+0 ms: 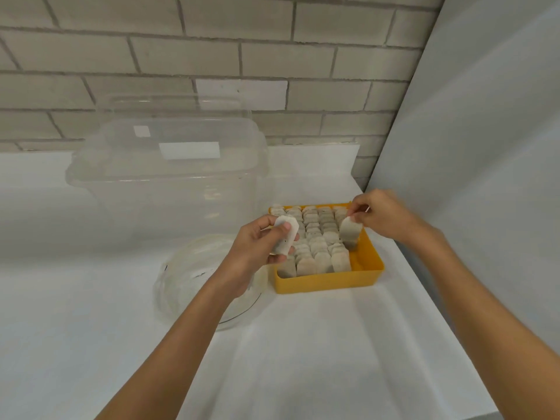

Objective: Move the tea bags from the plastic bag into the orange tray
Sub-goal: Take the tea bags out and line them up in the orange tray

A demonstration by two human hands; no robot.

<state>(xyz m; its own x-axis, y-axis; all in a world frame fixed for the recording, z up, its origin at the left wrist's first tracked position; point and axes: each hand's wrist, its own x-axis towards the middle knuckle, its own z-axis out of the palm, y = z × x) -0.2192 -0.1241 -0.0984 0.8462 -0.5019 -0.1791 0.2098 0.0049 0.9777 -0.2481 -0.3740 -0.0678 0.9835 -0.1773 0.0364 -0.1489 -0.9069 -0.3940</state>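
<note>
We see bright, even, diffuse light; the white tabletop (303,353) is almost washed out, with only faint soft shadows across it. Pale reflections sit on the clear container (169,177). Mortar lines of the brick wall (212,56) bow from the wide lens. The right hand (381,213) looks slightly smeared.

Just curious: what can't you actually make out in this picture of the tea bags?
Head view only:
- How many are in the stack of tea bags that the left hand grips: its fingers cover it.
- Whether the plastic bag is empty: the left wrist hides part, and the film is hazy.
- The orange tray, near-left corner: behind the left hand.
- Whether the single tea bag pinched by the right hand touches the tray floor: blurred.
</note>
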